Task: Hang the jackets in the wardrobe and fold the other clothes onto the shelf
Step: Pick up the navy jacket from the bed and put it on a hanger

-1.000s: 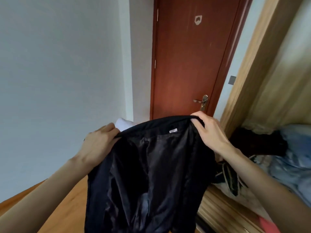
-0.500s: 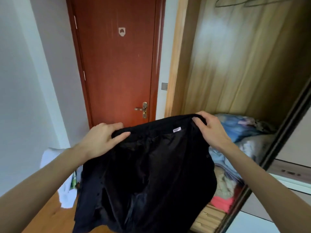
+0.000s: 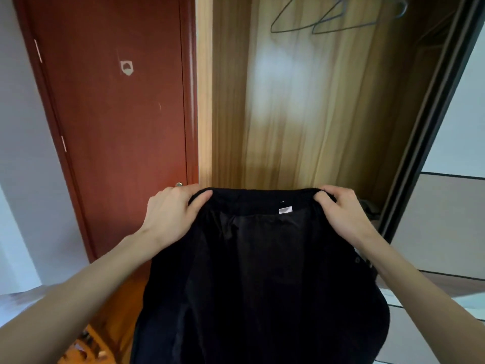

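Black lined jacket [image 3: 262,271], gripped at the collar by left hand [image 3: 170,214] and right hand [image 3: 343,214], before the open wooden wardrobe [image 3: 315,101]; slippery lining risks sliding off wire hangers [image 3: 328,19].

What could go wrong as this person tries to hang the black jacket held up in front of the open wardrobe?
1. Both the left hand and right hand grip the black jacket, so reaching for a wire hanger means freeing one hand, and the jacket may sag or slip.
2. The hangers hang well above the collar; threading them one-handed could let a shoulder slide off.
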Action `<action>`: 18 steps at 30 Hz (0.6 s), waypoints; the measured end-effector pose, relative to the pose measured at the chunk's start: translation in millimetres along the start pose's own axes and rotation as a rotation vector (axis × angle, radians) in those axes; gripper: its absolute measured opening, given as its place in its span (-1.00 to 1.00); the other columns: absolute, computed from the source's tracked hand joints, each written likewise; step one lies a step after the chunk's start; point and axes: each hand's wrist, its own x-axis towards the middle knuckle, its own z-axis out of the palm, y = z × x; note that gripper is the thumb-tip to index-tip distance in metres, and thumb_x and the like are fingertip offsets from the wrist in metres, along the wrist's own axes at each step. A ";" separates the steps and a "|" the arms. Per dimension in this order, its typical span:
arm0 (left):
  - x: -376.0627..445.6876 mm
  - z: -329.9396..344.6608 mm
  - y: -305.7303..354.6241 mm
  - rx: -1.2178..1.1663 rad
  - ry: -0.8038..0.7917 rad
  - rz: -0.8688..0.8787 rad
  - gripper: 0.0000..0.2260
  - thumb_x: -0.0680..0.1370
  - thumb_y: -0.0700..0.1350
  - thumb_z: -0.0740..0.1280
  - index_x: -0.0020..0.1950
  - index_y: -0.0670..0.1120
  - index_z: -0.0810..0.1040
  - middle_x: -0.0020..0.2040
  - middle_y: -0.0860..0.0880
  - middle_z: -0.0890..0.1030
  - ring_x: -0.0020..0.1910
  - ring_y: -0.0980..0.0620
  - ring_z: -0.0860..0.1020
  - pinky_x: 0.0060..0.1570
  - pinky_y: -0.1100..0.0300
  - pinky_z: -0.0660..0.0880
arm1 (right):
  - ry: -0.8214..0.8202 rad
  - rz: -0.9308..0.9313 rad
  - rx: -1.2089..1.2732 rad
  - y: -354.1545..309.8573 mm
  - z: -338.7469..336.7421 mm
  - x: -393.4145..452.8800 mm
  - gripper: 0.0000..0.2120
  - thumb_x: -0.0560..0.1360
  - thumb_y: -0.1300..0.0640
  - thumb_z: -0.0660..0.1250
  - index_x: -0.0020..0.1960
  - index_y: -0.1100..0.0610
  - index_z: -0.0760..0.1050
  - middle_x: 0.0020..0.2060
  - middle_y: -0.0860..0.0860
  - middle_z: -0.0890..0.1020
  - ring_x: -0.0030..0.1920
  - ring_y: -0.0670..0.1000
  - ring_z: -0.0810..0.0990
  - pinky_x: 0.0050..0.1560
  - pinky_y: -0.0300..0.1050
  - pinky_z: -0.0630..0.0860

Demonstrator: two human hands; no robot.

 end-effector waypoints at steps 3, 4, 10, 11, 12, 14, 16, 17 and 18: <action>31.0 11.6 22.9 -0.126 0.003 -0.071 -0.60 0.69 0.19 0.20 -0.26 0.01 0.47 -0.35 0.04 0.56 -0.24 -0.10 0.57 -0.16 -0.03 0.51 | 0.039 0.053 0.053 5.4 -13.8 20.4 -0.58 0.58 0.16 0.26 -0.45 0.05 0.37 -0.46 -0.04 0.32 -0.39 -0.03 0.30 -0.31 -0.08 0.24; 41.2 15.1 29.3 -0.170 0.002 -0.093 -0.59 0.69 0.18 0.22 -0.28 -0.01 0.46 -0.36 0.02 0.55 -0.25 -0.09 0.56 -0.17 -0.03 0.50 | 0.055 0.054 0.073 7.8 -18.8 27.2 -0.59 0.58 0.16 0.26 -0.45 0.07 0.36 -0.46 -0.04 0.31 -0.38 -0.05 0.29 -0.30 -0.10 0.24; 88.5 39.9 55.3 -0.379 0.076 -0.117 -0.53 0.69 0.10 0.28 -0.32 -0.13 0.35 -0.42 -0.04 0.41 -0.38 0.00 0.41 -0.26 0.03 0.40 | 0.088 -0.009 0.144 26.8 -46.4 62.4 -0.70 0.56 0.19 0.27 -0.35 0.19 0.46 -0.41 -0.02 0.41 -0.33 -0.07 0.37 -0.26 -0.10 0.30; 94.1 44.1 58.7 -0.406 0.092 -0.113 -0.53 0.69 0.10 0.28 -0.31 -0.17 0.37 -0.41 -0.10 0.43 -0.37 0.00 0.42 -0.25 0.03 0.40 | 0.090 -0.013 0.152 29.5 -48.9 67.4 -0.71 0.57 0.20 0.27 -0.33 0.19 0.50 -0.41 -0.03 0.44 -0.32 -0.08 0.39 -0.26 -0.11 0.32; 98.8 47.7 62.5 -0.434 0.104 -0.114 -0.53 0.69 0.09 0.28 -0.29 -0.20 0.40 -0.38 -0.16 0.47 -0.37 -0.03 0.44 -0.24 0.01 0.43 | 0.090 -0.017 0.155 32.4 -50.7 72.6 -0.73 0.57 0.20 0.27 -0.30 0.20 0.53 -0.40 -0.03 0.46 -0.32 -0.08 0.41 -0.26 -0.11 0.33; 107.4 53.5 69.3 -0.494 0.127 -0.114 -0.53 0.70 0.07 0.28 -0.26 -0.24 0.44 -0.35 -0.21 0.53 -0.37 -0.07 0.47 -0.23 0.00 0.47 | 0.097 -0.029 0.146 38.9 -52.0 84.5 -0.74 0.57 0.22 0.28 -0.28 0.25 0.53 -0.40 -0.02 0.46 -0.32 -0.08 0.40 -0.25 -0.10 0.32; 117.0 58.2 74.5 -0.569 0.136 -0.116 -0.53 0.70 0.06 0.28 -0.24 -0.28 0.47 -0.35 -0.24 0.54 -0.37 -0.02 0.46 -0.26 -0.03 0.48 | 0.110 -0.047 0.137 43.5 -53.3 96.5 -0.72 0.57 0.24 0.28 -0.31 0.21 0.54 -0.41 -0.05 0.47 -0.32 -0.10 0.41 -0.26 -0.12 0.34; 121.9 61.4 75.3 -0.599 0.138 -0.116 -0.53 0.70 0.06 0.28 -0.23 -0.29 0.49 -0.33 -0.27 0.55 -0.37 -0.03 0.48 -0.24 -0.08 0.51 | 0.115 -0.058 0.155 44.2 -54.2 100.7 -0.69 0.57 0.25 0.28 -0.33 0.16 0.57 -0.42 -0.09 0.49 -0.33 -0.12 0.43 -0.29 -0.17 0.35; 127.1 64.5 75.7 -0.624 0.141 -0.112 -0.53 0.70 0.06 0.28 -0.23 -0.29 0.50 -0.30 -0.30 0.56 -0.36 -0.09 0.50 -0.21 -0.12 0.53 | 0.113 -0.075 0.173 46.8 -55.0 104.9 -0.64 0.57 0.27 0.27 -0.37 0.09 0.57 -0.44 -0.13 0.51 -0.36 -0.16 0.44 -0.32 -0.22 0.37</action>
